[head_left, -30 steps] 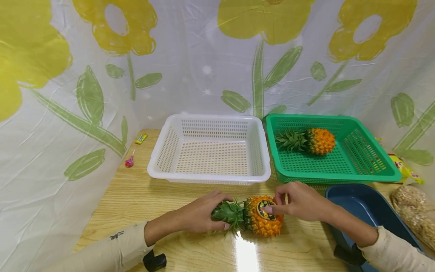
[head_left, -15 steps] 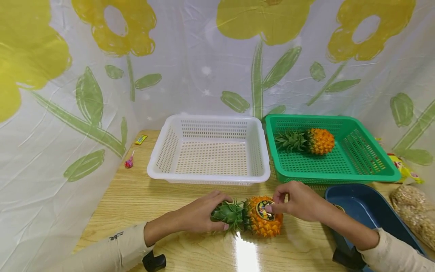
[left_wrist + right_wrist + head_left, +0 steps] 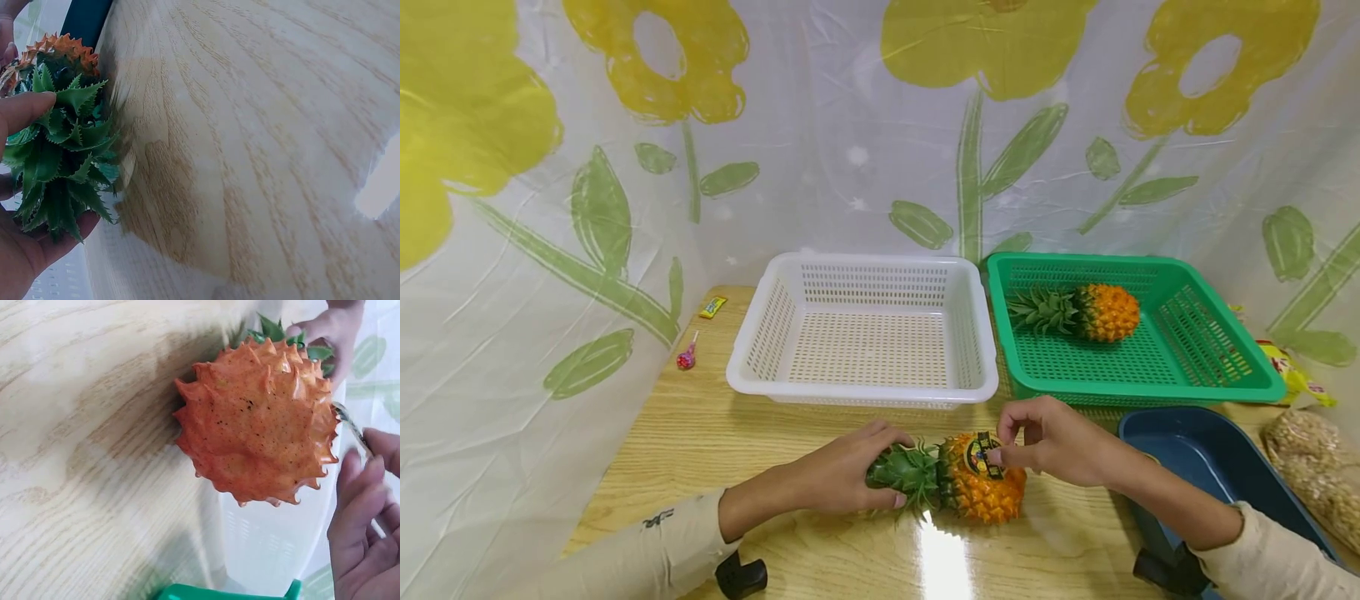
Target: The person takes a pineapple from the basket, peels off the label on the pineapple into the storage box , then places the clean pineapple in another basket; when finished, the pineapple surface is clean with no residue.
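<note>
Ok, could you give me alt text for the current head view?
A right hand pinches the edge of a round label on a pineapple lying on a wooden table, while the left hand grips its leaves. Beyond are a white basket and, to its right, a green basket holding a second pineapple.

The left arm comes in from about eight o'clock, its pale sleeve (image 3: 625, 546) ending above a bare wrist, and reaches toward two or three. The left hand (image 3: 850, 468) lies low with thumb and fingers spread apart and bent into a grip, its mouth facing three o'clock.

The right arm enters from four o'clock, also in a pale sleeve, and the forearm slants toward ten. The right hand (image 3: 1051, 442) sits at five o'clock in the head view — knuckles raised, thumb stretched toward nine, index finger arched down to a pinch, the other fingers bent beside it.
</note>
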`<action>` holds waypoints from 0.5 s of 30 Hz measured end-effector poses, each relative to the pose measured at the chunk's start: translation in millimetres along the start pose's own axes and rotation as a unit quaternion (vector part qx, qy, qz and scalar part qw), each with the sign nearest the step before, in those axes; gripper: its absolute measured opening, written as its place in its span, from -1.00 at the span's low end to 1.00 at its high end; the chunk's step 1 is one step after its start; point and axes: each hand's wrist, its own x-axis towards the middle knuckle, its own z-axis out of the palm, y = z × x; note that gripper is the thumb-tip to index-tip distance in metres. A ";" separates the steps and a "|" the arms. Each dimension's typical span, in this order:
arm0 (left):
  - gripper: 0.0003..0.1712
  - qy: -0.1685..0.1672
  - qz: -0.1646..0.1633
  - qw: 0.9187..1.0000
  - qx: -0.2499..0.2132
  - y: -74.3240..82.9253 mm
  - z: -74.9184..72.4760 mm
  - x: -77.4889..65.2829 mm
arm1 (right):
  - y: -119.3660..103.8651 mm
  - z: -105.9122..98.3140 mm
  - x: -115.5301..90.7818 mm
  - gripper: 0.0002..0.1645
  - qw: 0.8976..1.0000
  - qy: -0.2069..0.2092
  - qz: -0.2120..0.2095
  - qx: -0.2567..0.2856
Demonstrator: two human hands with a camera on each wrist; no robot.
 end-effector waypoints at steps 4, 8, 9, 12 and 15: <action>-0.26 0.001 0.004 1.000 -0.002 -0.3 0.1 0.5 | -4.2 -3.1 -2.1 -0.75 1.000 -0.012 0.000 0.021; -0.26 0.000 0.006 1.000 -0.002 -0.5 0.0 0.5 | -6.7 -10.5 -5.6 -0.79 0.999 -0.003 -0.010 0.030; -0.26 0.000 0.006 1.000 -0.002 -0.5 -0.1 0.4 | -7.1 -13.0 -6.5 -0.79 1.000 0.001 -0.009 0.028; -0.26 -0.001 0.006 1.000 -0.002 -0.6 -0.4 0.2 | -7.6 -21.5 -9.7 -0.76 1.000 0.012 -0.003 0.021; -0.26 -0.001 0.006 1.000 -0.003 -0.2 -0.9 0.0 | -6.9 -30.4 -14.3 -0.70 1.000 0.025 -0.003 0.001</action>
